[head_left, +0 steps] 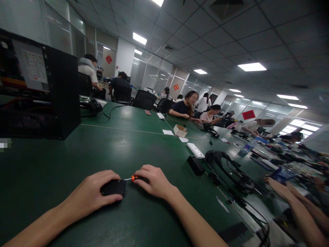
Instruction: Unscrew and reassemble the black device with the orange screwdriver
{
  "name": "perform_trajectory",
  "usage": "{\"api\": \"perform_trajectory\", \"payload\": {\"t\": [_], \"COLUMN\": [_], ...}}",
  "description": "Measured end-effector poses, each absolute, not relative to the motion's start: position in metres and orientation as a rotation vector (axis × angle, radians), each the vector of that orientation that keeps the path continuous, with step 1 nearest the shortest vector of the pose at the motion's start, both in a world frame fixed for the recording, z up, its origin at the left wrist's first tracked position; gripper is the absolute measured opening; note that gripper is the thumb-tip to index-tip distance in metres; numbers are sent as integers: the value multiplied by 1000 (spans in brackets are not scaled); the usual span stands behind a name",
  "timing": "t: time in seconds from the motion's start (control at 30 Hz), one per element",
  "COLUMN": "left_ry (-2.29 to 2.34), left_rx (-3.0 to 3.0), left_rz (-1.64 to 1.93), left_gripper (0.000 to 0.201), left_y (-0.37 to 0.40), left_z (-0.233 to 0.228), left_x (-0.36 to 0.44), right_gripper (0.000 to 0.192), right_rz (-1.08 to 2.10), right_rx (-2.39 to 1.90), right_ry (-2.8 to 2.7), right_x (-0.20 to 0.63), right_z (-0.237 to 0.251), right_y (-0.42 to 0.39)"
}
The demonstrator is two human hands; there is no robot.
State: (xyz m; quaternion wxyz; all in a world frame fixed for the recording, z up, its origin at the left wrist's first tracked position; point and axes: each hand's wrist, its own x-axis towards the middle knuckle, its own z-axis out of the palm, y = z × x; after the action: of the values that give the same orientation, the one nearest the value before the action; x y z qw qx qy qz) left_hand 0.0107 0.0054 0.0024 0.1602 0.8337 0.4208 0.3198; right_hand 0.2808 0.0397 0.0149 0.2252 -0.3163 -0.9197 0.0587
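A small flat black case (pixel 113 188) lies on the green table, with the fingers and thumb of my left hand (pixel 99 188) closed on its near and far edges. My right hand (pixel 154 181) grips a screwdriver (pixel 133 178) with an orange and black handle. Its thin metal shaft points left, and the tip reaches the far right corner of the case. Whether the tip sits in a screw is too small to tell. Most of the handle is hidden under my right fingers.
An opened computer tower (pixel 63 92) stands at the left. To the right lie a white device (pixel 195 150), a black box (pixel 195 165) and a black headset with cables (pixel 226 168). Farther back is a small cardboard box (pixel 180 130). A co-worker's hands (pixel 280 188) are at the right.
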Motion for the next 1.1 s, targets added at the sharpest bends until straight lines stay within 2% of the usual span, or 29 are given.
{"api": "perform_trajectory", "payload": {"t": [0.33, 0.53, 0.77, 1.1], "left_ry": [1070, 1145, 1137, 1139], "left_rx": [2454, 2403, 2359, 2343], "left_rz": [770, 716, 793, 819], "left_gripper": [37, 36, 36, 35], "left_y": [9, 17, 16, 14], "left_z": [7, 13, 6, 6], "left_x": [6, -2, 4, 5], "right_gripper": [28, 28, 27, 27], "right_rz": [178, 224, 186, 359], "right_rx": [-813, -810, -817, -796], "right_ry": [-2556, -2559, -2492, -2442], "right_x": [272, 273, 265, 264], "right_z": [9, 10, 4, 1], "right_y": [34, 34, 32, 32]}}
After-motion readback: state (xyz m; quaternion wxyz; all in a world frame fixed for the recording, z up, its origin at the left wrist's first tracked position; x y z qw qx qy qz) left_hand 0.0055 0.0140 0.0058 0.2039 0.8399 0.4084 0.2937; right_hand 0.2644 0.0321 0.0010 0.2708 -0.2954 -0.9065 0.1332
